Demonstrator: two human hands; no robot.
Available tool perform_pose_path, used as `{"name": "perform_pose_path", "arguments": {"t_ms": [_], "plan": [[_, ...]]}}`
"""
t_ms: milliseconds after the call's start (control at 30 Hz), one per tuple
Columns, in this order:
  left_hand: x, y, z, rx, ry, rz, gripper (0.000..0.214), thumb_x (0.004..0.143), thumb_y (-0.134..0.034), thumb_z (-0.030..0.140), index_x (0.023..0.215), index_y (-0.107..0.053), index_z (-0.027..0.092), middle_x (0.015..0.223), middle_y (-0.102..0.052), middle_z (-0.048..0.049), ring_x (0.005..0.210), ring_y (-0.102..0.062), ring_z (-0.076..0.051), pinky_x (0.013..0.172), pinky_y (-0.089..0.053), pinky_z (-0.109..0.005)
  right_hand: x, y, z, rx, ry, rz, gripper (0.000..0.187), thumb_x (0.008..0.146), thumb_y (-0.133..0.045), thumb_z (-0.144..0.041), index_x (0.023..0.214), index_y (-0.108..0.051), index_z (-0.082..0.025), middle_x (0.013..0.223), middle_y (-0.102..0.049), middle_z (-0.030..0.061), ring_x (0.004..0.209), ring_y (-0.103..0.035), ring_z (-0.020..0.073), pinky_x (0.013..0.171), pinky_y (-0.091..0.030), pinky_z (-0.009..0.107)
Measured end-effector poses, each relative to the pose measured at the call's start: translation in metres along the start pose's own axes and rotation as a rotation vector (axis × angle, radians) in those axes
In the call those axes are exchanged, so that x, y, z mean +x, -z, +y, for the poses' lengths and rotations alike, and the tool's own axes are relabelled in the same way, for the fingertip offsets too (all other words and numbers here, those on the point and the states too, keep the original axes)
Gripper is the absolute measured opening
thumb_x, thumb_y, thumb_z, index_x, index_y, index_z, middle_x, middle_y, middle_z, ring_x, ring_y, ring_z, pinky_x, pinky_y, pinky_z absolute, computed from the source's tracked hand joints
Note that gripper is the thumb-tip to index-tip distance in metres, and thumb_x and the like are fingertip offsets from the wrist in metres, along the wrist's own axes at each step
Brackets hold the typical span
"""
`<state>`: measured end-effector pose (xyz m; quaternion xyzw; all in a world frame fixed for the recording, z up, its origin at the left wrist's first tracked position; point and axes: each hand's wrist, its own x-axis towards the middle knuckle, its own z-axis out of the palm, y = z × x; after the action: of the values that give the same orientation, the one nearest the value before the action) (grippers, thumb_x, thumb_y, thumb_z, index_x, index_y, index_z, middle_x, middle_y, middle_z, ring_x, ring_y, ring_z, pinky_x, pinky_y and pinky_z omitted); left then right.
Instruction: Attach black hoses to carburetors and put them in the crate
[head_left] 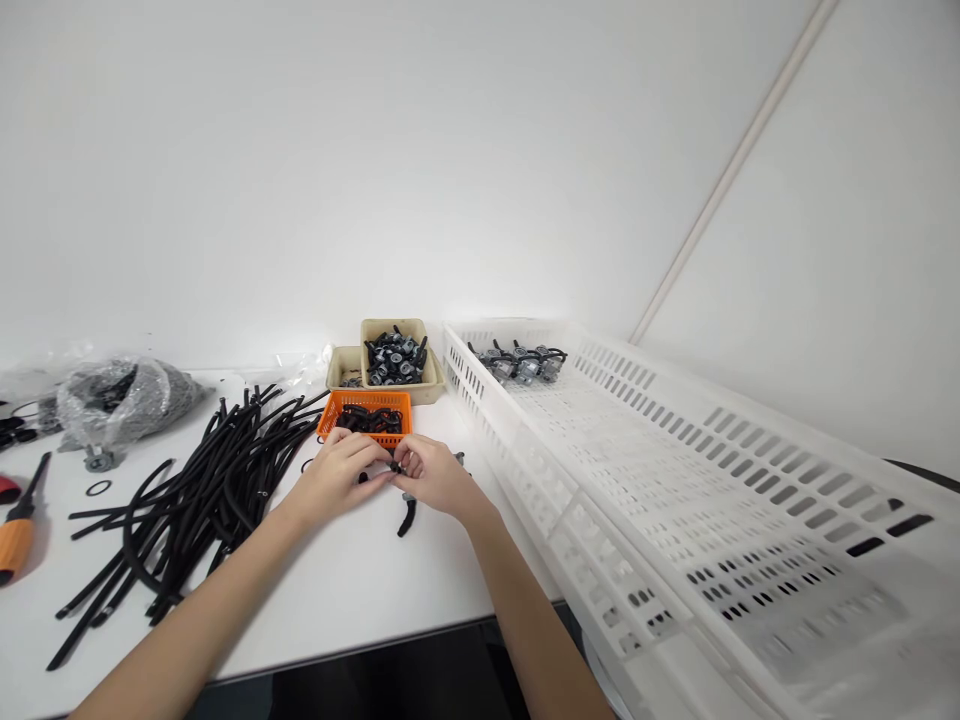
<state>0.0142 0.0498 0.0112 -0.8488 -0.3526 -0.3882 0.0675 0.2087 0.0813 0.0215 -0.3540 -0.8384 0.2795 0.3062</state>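
My left hand point(341, 472) and my right hand point(433, 478) meet over the white table, just in front of an orange basket point(328, 414) of small black rings. Both pinch a small black part point(395, 466) between their fingertips. A short black tube point(407, 518) hangs down from under my right hand onto the table. What exactly the left fingers grip is too small to make out.
A pile of black tubes point(202, 490) lies left. Two beige trays point(433, 388) of grey fittings stand behind the basket. A long white slotted crate point(675, 480) holds several assembled parts point(521, 362) at its far end. A plastic bag point(124, 395) and an orange-handled tool point(19, 530) lie far left.
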Motion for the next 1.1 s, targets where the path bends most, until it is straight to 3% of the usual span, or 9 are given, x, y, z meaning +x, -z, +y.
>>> {"name": "perform_pose_path", "arguments": {"t_ms": [167,400,567,700,967,1100], "plan": [[0.0,-0.003,0.003,0.015,-0.023,-0.004,0.005,0.09,-0.056,0.024,0.092,-0.059,0.021,0.085,-0.068,0.0003,0.077,-0.057,-0.014,0.079,-0.034,-0.034,-0.002,0.0,0.0,-0.042,-0.037,-0.051,0.017,0.07,-0.065,-0.013,0.078,-0.051,-0.02,0.07,-0.052,-0.0043,0.063,-0.05,0.0103,0.058,-0.039,0.022],[-0.001,-0.007,0.0,-0.004,0.069,-0.078,0.007,0.088,-0.059,0.028,0.09,-0.062,0.022,0.086,-0.071,-0.0003,0.079,-0.06,-0.016,0.08,-0.033,-0.036,-0.005,0.008,-0.002,0.045,-0.122,-0.025,0.034,0.068,-0.076,-0.031,0.085,-0.048,-0.022,0.071,-0.052,-0.0052,0.065,-0.051,0.0117,0.059,-0.04,0.023],[-0.002,-0.009,-0.001,0.009,0.111,-0.149,0.006,0.087,-0.059,0.026,0.091,-0.063,0.023,0.092,-0.072,-0.0002,0.087,-0.061,-0.018,0.083,-0.033,-0.037,-0.008,0.012,-0.008,-0.039,-0.065,-0.058,0.018,0.076,-0.065,-0.025,0.076,-0.047,-0.021,0.066,-0.051,-0.0053,0.06,-0.048,0.0105,0.056,-0.037,0.022],[-0.001,-0.008,0.001,0.005,0.133,-0.167,0.004,0.086,-0.06,0.027,0.087,-0.063,0.023,0.089,-0.072,0.0006,0.087,-0.061,-0.018,0.084,-0.033,-0.037,-0.01,0.013,-0.009,-0.124,-0.054,-0.127,0.012,0.073,-0.063,-0.02,0.072,-0.051,-0.02,0.065,-0.054,-0.0043,0.059,-0.049,0.01,0.056,-0.036,0.022],[0.0,-0.008,0.002,-0.01,0.135,-0.164,0.006,0.086,-0.06,0.028,0.088,-0.064,0.024,0.088,-0.071,0.0003,0.085,-0.06,-0.017,0.082,-0.033,-0.036,-0.009,0.011,0.001,-0.21,-0.032,-0.202,0.02,0.064,-0.07,-0.013,0.077,-0.057,-0.02,0.069,-0.061,-0.0035,0.065,-0.057,0.0124,0.067,-0.041,0.025],[0.001,-0.005,0.003,-0.026,0.11,-0.149,0.008,0.085,-0.061,0.028,0.091,-0.062,0.023,0.086,-0.069,0.0004,0.084,-0.059,-0.017,0.083,-0.033,-0.037,-0.009,0.012,0.0,-0.098,-0.016,-0.169,0.019,0.066,-0.068,-0.011,0.079,-0.058,-0.021,0.065,-0.058,-0.0044,0.062,-0.056,0.0118,0.063,-0.042,0.023]]}}
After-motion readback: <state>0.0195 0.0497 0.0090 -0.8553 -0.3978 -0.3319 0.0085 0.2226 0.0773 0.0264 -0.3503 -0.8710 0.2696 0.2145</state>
